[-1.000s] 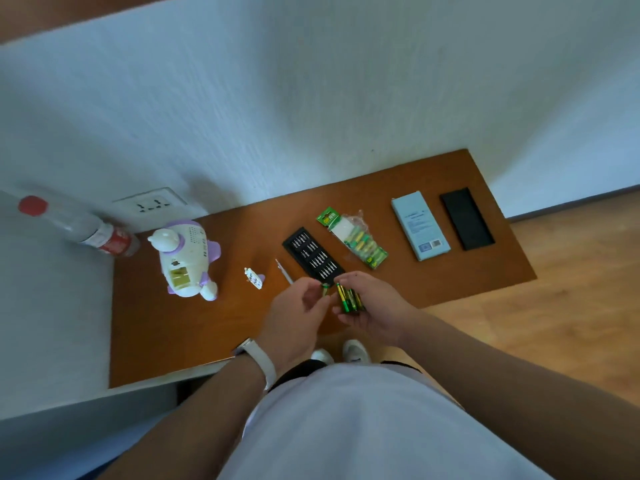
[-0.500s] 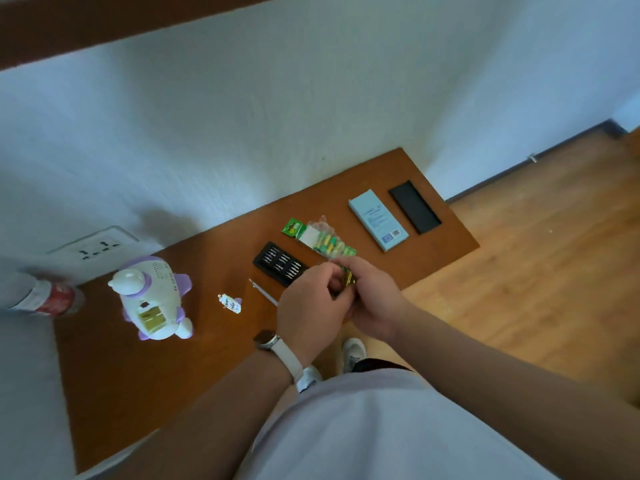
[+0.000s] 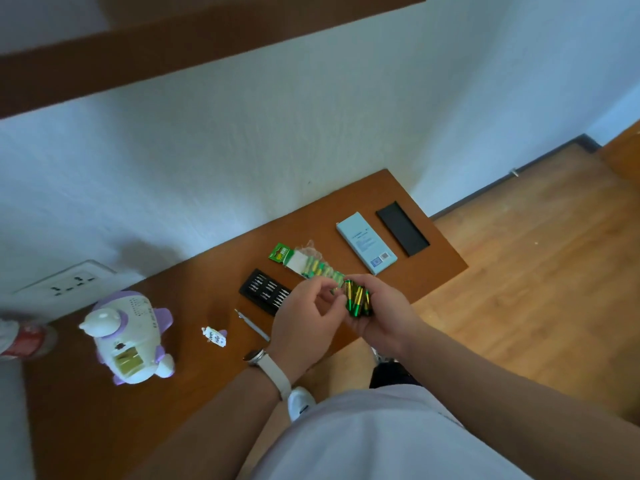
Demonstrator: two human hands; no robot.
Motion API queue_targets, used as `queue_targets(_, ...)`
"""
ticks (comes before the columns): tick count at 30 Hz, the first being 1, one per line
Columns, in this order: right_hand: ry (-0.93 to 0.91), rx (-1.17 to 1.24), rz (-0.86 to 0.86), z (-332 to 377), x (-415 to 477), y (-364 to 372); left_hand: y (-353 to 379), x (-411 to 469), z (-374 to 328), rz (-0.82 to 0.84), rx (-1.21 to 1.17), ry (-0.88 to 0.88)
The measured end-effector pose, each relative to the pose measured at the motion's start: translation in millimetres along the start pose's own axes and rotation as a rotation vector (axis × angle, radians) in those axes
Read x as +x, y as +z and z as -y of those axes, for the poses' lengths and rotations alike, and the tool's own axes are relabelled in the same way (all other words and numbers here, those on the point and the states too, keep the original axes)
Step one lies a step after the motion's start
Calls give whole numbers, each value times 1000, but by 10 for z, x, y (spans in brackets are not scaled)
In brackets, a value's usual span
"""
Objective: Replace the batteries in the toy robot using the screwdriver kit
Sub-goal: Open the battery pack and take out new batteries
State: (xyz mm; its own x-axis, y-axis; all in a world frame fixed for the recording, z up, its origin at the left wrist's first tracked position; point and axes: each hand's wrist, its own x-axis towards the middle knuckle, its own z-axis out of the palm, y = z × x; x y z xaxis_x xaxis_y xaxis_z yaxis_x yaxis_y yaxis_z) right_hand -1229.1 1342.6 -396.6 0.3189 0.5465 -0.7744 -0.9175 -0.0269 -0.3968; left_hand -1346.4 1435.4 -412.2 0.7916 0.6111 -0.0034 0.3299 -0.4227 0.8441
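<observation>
Batteries [image 3: 358, 301] sit bunched in the right hand [image 3: 384, 317], which grips them above the table's edge. The left hand [image 3: 304, 320] has moved in close, maybe pinching one; too blurry to tell. The toy robot [image 3: 130, 337] lies well apart, waiting for them.

The person is wearing a watch [image 3: 255, 355] on a pale strap just behind the left hand [image 3: 302, 327], a light top [image 3: 381, 445], dark legwear [image 3: 391, 375] and white shoes [image 3: 300, 403] below.

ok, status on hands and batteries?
Right hand grips loose batteries; left hand fingertips at them, grip unclear. Toy robot on table, compartment open. Cover, screwdriver lie between.
</observation>
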Motion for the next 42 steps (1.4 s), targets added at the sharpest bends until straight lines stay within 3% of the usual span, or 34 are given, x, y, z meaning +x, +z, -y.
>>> queue_targets(5,-3,-17,-98,443,212,-234,324,365,106,5,-14,-129)
queue_targets(12,15,-64,-99,1263,468,-629,1037,1017,248,111,249,-420)
queue_targets(20,31,-195,-53,2136,766,-1016,1548,1774,216,-24,210,-782)
queue_targets(25,46,-233,-23,2429,886,-1268,1642,2152,236,-13,525,-805)
queue_targets(32,36,-222,9,2702,972,-1513,1764,2410,315,78,703,-889)
queue_targets(36,31,-237,12,2782,987,-1559,1744,2424,315,30,708,-899)
queue_targets(42,65,-259,43,2797,1008,-1435,1683,2270,121,-71,451,-848)
